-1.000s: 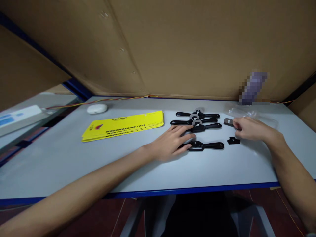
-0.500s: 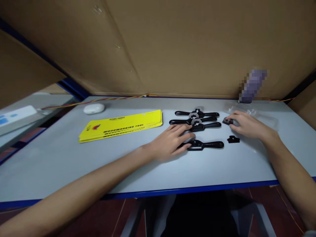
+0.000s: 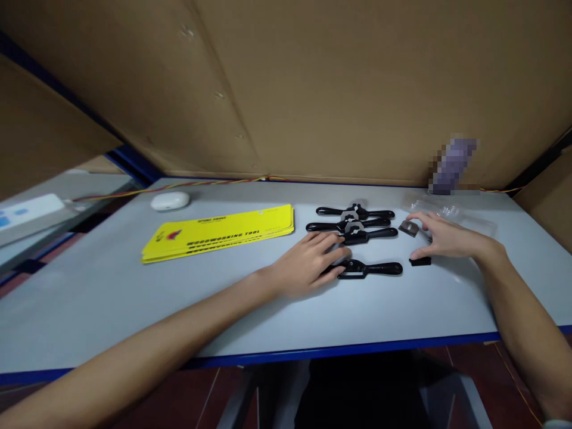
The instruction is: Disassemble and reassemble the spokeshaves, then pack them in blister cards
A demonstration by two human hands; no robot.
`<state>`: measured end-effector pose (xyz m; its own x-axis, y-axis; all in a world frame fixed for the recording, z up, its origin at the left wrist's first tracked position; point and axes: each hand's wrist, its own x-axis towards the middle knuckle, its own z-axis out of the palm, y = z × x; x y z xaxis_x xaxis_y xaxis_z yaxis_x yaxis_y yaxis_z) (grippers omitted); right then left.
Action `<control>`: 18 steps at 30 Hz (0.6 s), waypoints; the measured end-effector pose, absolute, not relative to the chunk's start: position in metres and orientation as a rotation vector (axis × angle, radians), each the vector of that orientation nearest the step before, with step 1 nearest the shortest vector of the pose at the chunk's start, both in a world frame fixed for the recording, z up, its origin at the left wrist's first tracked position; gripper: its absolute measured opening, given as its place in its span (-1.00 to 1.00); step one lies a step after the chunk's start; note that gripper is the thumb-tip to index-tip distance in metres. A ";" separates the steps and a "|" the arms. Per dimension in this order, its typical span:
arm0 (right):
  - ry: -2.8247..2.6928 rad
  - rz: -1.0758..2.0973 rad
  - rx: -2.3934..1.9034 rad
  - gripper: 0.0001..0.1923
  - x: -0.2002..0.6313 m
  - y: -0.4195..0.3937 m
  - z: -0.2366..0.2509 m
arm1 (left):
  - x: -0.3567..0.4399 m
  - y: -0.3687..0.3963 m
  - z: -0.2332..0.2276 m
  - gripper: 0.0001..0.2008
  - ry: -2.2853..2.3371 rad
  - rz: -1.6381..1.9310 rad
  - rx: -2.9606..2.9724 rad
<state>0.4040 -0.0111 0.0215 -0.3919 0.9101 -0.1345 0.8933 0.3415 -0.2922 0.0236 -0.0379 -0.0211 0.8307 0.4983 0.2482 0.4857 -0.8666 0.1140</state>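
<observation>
Currently, head view: frontmost glossy black tool (image 3: 369,269) on grey tabletop (image 3: 268,325) is partly covered by left hand (image 3: 308,265); grip can't be told. Right hand (image 3: 442,236) is held open, thumb at small flat black plate (image 3: 421,261), fingers near grey slotted metal blade (image 3: 408,227).

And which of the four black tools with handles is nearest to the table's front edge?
The frontmost tool, lying apart; the other three tools lie close together, farther back.

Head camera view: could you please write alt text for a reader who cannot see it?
Left hand covers one end of the nearest of four black tools on a gray table; the right hand, open, is at a slotted plate and a small black plate. Yellow cards lie at left.
</observation>
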 end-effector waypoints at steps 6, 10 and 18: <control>-2.501 0.486 -1.702 -0.18 0.413 -0.009 0.022 | 0.025 -0.038 -0.021 -0.62 0.778 0.454 2.964; -2.520 0.410 -1.662 -0.31 0.411 -0.009 0.022 | 0.025 -0.038 -0.021 -0.60 0.785 0.433 2.975; -2.523 -0.028 -1.083 -0.69 0.329 -0.027 0.007 | 0.026 -0.037 -0.020 -0.60 0.781 0.443 2.976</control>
<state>0.3292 -0.0271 0.0071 -0.6238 0.6928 0.3618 0.7007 0.7008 -0.1338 0.0260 -0.0371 -0.0198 0.8331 0.4860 0.2642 0.4764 -0.8731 0.1036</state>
